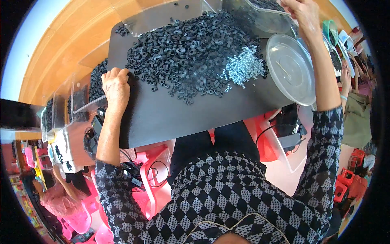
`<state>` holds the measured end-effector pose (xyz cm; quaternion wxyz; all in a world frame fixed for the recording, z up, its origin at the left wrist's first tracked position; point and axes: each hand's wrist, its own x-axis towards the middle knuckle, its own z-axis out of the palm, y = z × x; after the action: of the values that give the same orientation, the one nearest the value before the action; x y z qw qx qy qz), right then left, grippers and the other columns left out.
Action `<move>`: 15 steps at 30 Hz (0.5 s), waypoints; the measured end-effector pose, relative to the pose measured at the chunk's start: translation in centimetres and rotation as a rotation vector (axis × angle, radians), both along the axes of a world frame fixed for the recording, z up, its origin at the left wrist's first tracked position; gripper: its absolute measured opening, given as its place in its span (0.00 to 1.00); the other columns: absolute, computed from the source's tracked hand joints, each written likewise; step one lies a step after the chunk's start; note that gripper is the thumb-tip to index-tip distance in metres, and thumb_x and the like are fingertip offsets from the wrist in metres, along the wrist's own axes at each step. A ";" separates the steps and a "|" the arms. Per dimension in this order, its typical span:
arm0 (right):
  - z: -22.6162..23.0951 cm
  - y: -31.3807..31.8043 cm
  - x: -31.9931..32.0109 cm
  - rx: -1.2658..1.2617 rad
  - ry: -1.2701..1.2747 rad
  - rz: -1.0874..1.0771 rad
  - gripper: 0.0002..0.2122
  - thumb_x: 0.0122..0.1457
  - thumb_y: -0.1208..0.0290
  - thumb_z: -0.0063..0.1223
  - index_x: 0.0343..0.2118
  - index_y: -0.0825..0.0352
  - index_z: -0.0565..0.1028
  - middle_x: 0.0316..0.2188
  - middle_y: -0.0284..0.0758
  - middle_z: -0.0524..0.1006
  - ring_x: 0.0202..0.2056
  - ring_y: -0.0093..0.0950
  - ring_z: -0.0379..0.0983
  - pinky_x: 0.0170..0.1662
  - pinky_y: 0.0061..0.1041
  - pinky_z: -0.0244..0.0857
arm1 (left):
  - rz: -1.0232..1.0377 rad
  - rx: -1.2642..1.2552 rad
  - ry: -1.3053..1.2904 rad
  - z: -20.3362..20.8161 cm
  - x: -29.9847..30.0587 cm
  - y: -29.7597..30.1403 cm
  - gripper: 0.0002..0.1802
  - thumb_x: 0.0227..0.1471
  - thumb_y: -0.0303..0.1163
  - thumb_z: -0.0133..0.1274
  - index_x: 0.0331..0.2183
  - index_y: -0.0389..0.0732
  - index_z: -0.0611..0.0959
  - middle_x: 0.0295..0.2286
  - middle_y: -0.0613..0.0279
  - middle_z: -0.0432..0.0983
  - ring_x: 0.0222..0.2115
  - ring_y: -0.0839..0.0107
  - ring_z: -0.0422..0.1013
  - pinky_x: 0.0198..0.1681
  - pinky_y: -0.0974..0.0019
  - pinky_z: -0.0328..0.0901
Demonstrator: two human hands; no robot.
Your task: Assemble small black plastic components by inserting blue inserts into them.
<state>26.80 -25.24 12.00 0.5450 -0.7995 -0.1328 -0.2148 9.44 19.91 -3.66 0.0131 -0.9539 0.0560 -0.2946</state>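
My left hand point(116, 87) is closed with its fingers curled, at the left edge of the dark tabletop point(166, 118); what it grips, if anything, is hidden. At the far right, my right hand point(304, 16) is closed on the rim of a clear plastic bin point(270, 20) containing black pieces. Between my hands a wide heap of small black plastic parts point(183, 49) covers the back of the table. A smaller pile of silvery, light-blue bits point(245, 67) lies against its right side.
A round translucent lid point(290, 67) with a thin stick on it lies at the table's right edge. Clear bins of black parts point(79, 101) stand at left, and another clear bin point(162, 18) lies behind the heap. Pink stools point(156, 179) and cables are below. Other people sit on both sides.
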 end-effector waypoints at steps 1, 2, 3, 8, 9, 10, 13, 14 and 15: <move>0.0 -0.1 0.8 0.000 0.003 -0.007 0.08 0.45 0.76 0.56 0.29 0.72 0.75 0.19 0.32 0.71 0.23 0.22 0.67 0.27 0.23 0.61 | -0.001 -0.001 0.008 0.0 0.0 -0.2 0.09 0.39 0.23 0.52 0.29 0.41 0.82 0.26 0.58 0.72 0.31 0.60 0.69 0.38 0.59 0.59; 0.0 -0.1 1.5 -0.207 -0.083 -0.053 0.08 0.43 0.75 0.57 0.27 0.71 0.76 0.17 0.32 0.71 0.22 0.21 0.67 0.26 0.23 0.60 | 0.013 -0.038 0.015 0.0 0.0 -0.3 0.08 0.40 0.24 0.53 0.29 0.41 0.82 0.25 0.58 0.72 0.31 0.60 0.70 0.38 0.59 0.60; 0.2 0.0 2.1 -0.414 -0.169 -0.096 0.08 0.42 0.74 0.57 0.26 0.71 0.76 0.16 0.32 0.70 0.21 0.21 0.66 0.25 0.24 0.60 | 0.024 -0.071 0.023 0.1 0.0 -0.4 0.07 0.41 0.25 0.55 0.28 0.41 0.82 0.25 0.58 0.72 0.31 0.60 0.70 0.37 0.59 0.60; -0.8 0.7 3.5 -0.691 -0.102 -0.223 0.09 0.42 0.72 0.58 0.26 0.71 0.76 0.20 0.38 0.74 0.25 0.31 0.71 0.29 0.31 0.64 | 0.075 -0.207 0.032 0.7 -0.1 -2.1 0.07 0.43 0.26 0.56 0.30 0.43 0.82 0.25 0.58 0.72 0.29 0.58 0.69 0.34 0.58 0.63; -0.9 0.8 3.6 -0.695 -0.103 -0.232 0.09 0.42 0.72 0.58 0.26 0.71 0.76 0.20 0.38 0.74 0.25 0.31 0.71 0.29 0.31 0.64 | 0.053 -0.206 0.007 1.0 -0.1 -2.6 0.07 0.43 0.26 0.56 0.30 0.43 0.82 0.25 0.58 0.72 0.29 0.58 0.69 0.34 0.58 0.63; -1.0 1.0 3.6 -0.685 -0.105 -0.232 0.09 0.43 0.71 0.58 0.27 0.71 0.76 0.20 0.39 0.74 0.26 0.31 0.72 0.30 0.32 0.64 | 0.034 -0.299 0.013 1.3 -0.2 -3.1 0.07 0.43 0.26 0.55 0.30 0.43 0.81 0.25 0.58 0.72 0.28 0.58 0.69 0.34 0.59 0.63; -1.7 2.2 2.1 -0.815 -0.217 -0.306 0.10 0.43 0.70 0.58 0.27 0.71 0.76 0.21 0.40 0.75 0.28 0.31 0.73 0.32 0.32 0.64 | -0.012 -0.421 0.014 2.4 -0.7 -4.8 0.07 0.47 0.25 0.54 0.32 0.42 0.81 0.25 0.58 0.72 0.27 0.59 0.69 0.34 0.62 0.64; -1.7 2.7 1.1 -0.811 -0.404 -0.286 0.10 0.43 0.71 0.57 0.27 0.72 0.76 0.21 0.41 0.75 0.27 0.31 0.73 0.32 0.31 0.65 | 0.008 -0.489 0.047 2.8 -0.9 -5.4 0.07 0.47 0.25 0.54 0.32 0.42 0.81 0.25 0.58 0.73 0.28 0.59 0.69 0.34 0.62 0.64; -1.6 3.3 0.0 -0.814 -0.591 -0.275 0.10 0.44 0.71 0.56 0.26 0.72 0.76 0.22 0.41 0.75 0.27 0.30 0.73 0.31 0.31 0.65 | 0.029 -0.558 0.081 3.1 -1.1 -5.9 0.07 0.48 0.25 0.53 0.32 0.41 0.81 0.26 0.58 0.73 0.29 0.60 0.70 0.35 0.62 0.64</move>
<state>26.79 -21.93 10.45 0.0960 -0.8618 -0.2474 -0.4322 8.29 13.99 -0.54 -0.2478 -0.9324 -0.0407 -0.2601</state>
